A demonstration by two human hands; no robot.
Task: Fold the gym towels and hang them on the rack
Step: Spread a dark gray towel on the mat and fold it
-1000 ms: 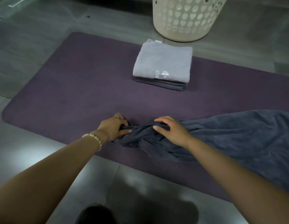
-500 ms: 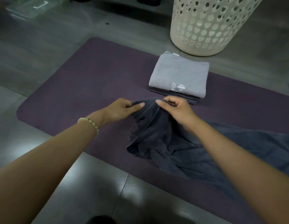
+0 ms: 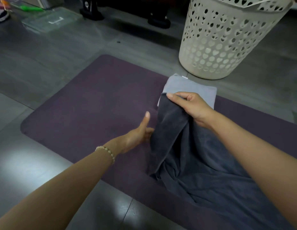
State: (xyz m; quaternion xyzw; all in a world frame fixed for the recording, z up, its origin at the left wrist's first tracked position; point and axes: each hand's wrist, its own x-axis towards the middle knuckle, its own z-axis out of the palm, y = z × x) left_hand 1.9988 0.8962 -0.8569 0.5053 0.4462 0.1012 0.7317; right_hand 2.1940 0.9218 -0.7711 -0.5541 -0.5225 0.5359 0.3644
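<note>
A dark grey towel (image 3: 194, 163) lies crumpled on the purple mat (image 3: 94, 103), one end lifted. My right hand (image 3: 189, 105) pinches that raised corner, holding it up in front of the folded light grey towel (image 3: 194, 90). Lower down, my left hand (image 3: 139, 133) touches the hanging left edge of the dark towel; its thumb points up and its fingers are hidden behind the cloth. The rest of the dark towel trails to the lower right under my right forearm. No rack is in view.
A cream perforated laundry basket (image 3: 227, 39) stands on the grey tiled floor just beyond the mat at the upper right. A clear plastic lid (image 3: 49, 22) and a shoe (image 3: 0, 15) lie at the far left. Dark equipment feet (image 3: 93, 12) stand at the back.
My right hand has lifted the dark towel's corner up and away from me. My left hand let go of the top edge and dropped to the hanging side edge.
</note>
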